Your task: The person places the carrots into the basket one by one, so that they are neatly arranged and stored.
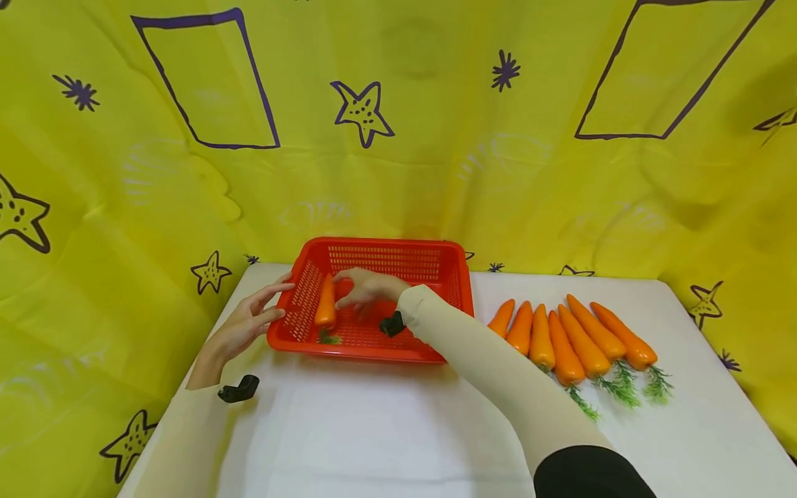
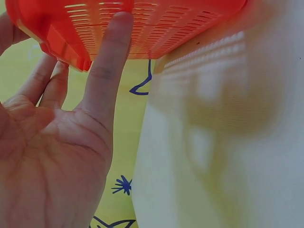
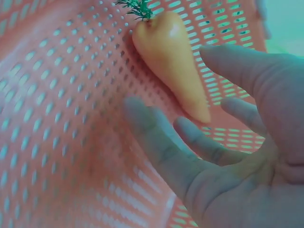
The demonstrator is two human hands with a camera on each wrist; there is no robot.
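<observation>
A red plastic basket [image 1: 373, 351] stands on the white table, and one orange carrot [image 1: 326, 304] with a green top lies in it along the left wall. My right hand [image 1: 367, 287] is inside the basket, just right of that carrot. In the right wrist view its spread fingers [image 3: 161, 147] are apart from the carrot [image 3: 173, 61] and hold nothing. Outside the basket's left wall is my left hand [image 1: 239, 328], its fingers extended. The left wrist view shows a fingertip [image 2: 122, 21] touching the basket wall [image 2: 156, 23].
Several carrots [image 1: 563, 346] with green tops lie in a row on the white table [image 1: 386, 429], right of the basket. A yellow curtain [image 1: 411, 187] with drawn stars hangs behind the table and at its sides.
</observation>
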